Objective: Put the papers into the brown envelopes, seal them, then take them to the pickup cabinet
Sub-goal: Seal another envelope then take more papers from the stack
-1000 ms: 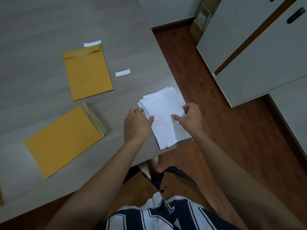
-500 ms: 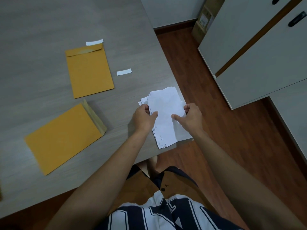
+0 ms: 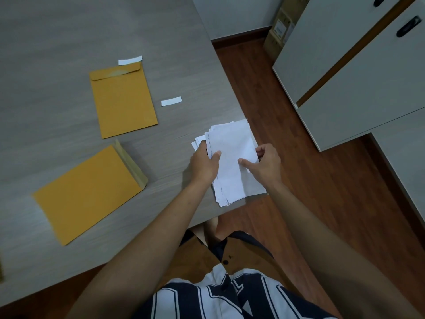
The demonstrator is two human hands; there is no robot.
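I am holding the stack of papers (image 3: 232, 157) at the right edge of the surface (image 3: 57, 31), my left hand (image 3: 204, 163) gripping its left side and my right hand (image 3: 264, 164) its right side, fingers curled around the sheets. Two brown envelopes, the near envelope (image 3: 85, 192) and the far envelope (image 3: 122, 102), are lying flat to the left, apart from the papers.

Colours and patterns, desk view

White papers (image 3: 232, 157); mustard-brown envelopes (image 3: 123, 102) (image 3: 87, 192); grey woodgrain table (image 3: 57, 31); reddish-brown floor (image 3: 322, 192); navy-and-white striped shirt (image 3: 230, 298).

Single head view, steeply downward, close over table (image 3: 57, 35) corner; no second view
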